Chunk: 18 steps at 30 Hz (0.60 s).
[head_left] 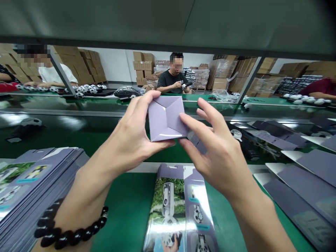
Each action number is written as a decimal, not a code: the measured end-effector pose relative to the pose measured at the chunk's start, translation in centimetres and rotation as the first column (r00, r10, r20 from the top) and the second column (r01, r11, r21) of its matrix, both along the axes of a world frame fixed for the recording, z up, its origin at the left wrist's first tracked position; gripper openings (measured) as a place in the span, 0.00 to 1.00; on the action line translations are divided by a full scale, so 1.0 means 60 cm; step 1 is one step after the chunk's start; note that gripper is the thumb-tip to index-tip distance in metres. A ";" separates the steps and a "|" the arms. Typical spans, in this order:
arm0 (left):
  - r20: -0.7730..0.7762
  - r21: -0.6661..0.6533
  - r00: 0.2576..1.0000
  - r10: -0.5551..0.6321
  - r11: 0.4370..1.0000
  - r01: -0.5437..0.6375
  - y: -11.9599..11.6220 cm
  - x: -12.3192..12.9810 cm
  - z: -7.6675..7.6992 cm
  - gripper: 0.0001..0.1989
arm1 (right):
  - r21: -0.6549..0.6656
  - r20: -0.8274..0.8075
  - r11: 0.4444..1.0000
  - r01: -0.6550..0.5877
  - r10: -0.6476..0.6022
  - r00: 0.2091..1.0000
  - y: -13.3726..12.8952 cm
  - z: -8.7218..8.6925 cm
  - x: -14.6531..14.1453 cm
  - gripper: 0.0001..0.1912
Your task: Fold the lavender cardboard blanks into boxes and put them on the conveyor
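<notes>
A small lilac cardboard box [168, 119] is held up in front of me, its closed-in end of folded, interlocking flaps facing me. My left hand [133, 129] grips it from the left, fingers along the top edge and thumb below. At the right side, my right hand [212, 140] has its index finger on a flap and its thumb under the lower corner, while the other fingers stand away. Below the hands, a flat printed carton [181, 210] with football-themed pictures lies on the green bench. The rest of the held box is hidden behind its end.
A thick stack of flat cartons [39, 189] stands at left. More lilac cartons [296, 189] lie spread at right. Beyond runs a green conveyor [70, 134] with black football-topped items. Co-workers sit across it, one person [172, 80] handling such an item. An overhead shelf [168, 24] spans the top.
</notes>
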<state>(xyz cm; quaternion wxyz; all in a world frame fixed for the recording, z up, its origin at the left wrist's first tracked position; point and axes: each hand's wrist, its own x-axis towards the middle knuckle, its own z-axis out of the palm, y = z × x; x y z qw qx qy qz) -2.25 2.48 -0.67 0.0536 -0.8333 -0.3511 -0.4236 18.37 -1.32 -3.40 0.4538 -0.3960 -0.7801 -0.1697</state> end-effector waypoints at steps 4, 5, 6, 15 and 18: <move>-0.073 0.010 0.992 0.102 0.995 -0.101 0.038 -0.016 -0.025 0.43 | -0.424 0.103 0.886 0.186 -0.157 0.982 -0.001 0.004 0.011 0.18; -0.102 -0.016 0.988 0.116 0.993 -0.119 0.048 -0.020 -0.036 0.43 | -0.580 0.172 0.780 0.234 -0.163 0.972 -0.001 0.003 0.012 0.19; -0.134 -0.053 0.983 0.127 0.989 -0.135 0.057 -0.024 -0.048 0.41 | -0.703 0.238 0.656 0.275 -0.148 0.960 -0.001 0.000 0.011 0.22; -0.165 -0.273 0.936 0.310 0.898 -0.345 0.092 -0.038 -0.099 0.39 | -0.880 0.437 0.172 0.443 -0.069 0.897 0.026 -0.039 -0.006 0.32; -0.002 -0.245 0.914 0.405 0.886 -0.393 0.103 -0.053 -0.099 0.43 | -0.867 0.468 0.152 0.474 -0.071 0.881 0.033 -0.045 -0.004 0.26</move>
